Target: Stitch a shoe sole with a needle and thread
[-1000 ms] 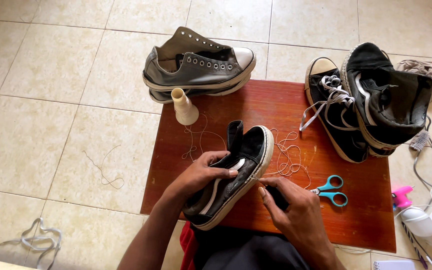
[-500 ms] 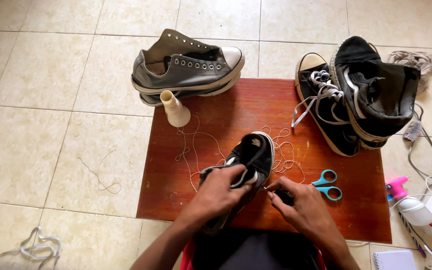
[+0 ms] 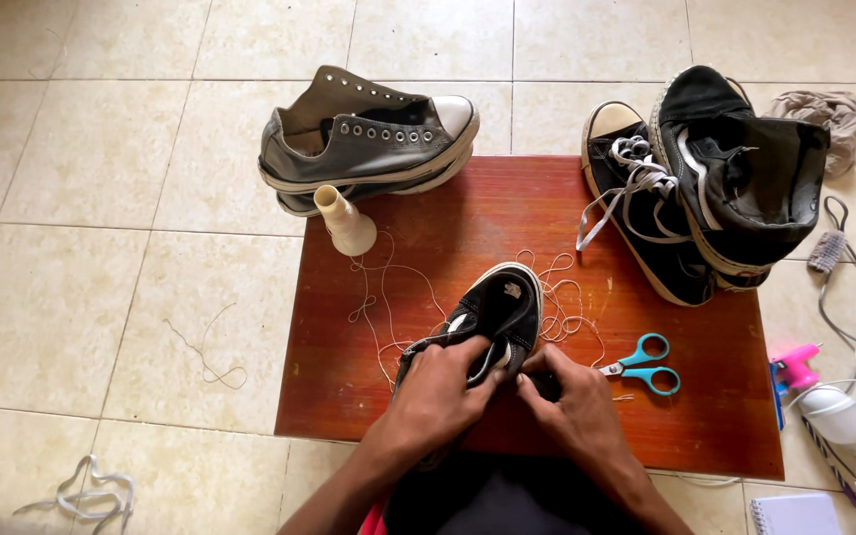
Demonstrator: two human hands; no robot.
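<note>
A black sneaker [image 3: 500, 309] with a white sole stands tilted on its heel end on the red wooden board [image 3: 507, 228], toe pointing away from me. My left hand [image 3: 441, 388] grips its opening from the left. My right hand [image 3: 569, 408] pinches the shoe's right side near the sole, holding a small dark item I cannot make out. Loose pale thread [image 3: 557, 297] lies tangled around the shoe and runs to a cream thread cone [image 3: 345, 222].
Blue-handled scissors [image 3: 639, 364] lie just right of my right hand. A grey sneaker pair [image 3: 364, 139] sits at the board's far left corner, black sneakers [image 3: 695, 188] at the far right. White laces [image 3: 86, 495] lie on the tiled floor; cables and a pink tool [image 3: 797, 367] at right.
The black sneaker was lying flat under both hands; it has been raised onto its heel end and turned toe-away. Both hands have closed in together on its opening.
</note>
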